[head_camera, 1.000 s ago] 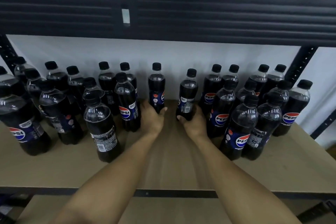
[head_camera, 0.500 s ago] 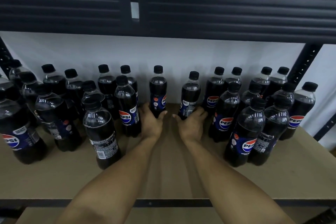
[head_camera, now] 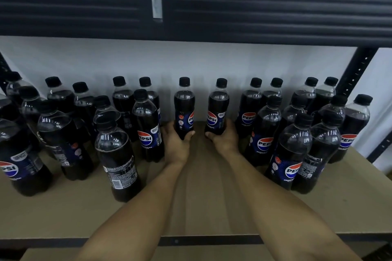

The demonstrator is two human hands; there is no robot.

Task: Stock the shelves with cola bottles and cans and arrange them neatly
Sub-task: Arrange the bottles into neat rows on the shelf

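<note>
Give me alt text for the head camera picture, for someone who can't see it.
At the back of a wooden shelf, the left hand grips one upright cola bottle near its base and the right hand grips a second bottle beside it, with a gap between. More black-capped bottles crowd both sides, under a dark metal beam.

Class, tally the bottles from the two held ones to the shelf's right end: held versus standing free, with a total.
Held bottles: 2
Free-standing bottles: 10
Total: 12
</note>
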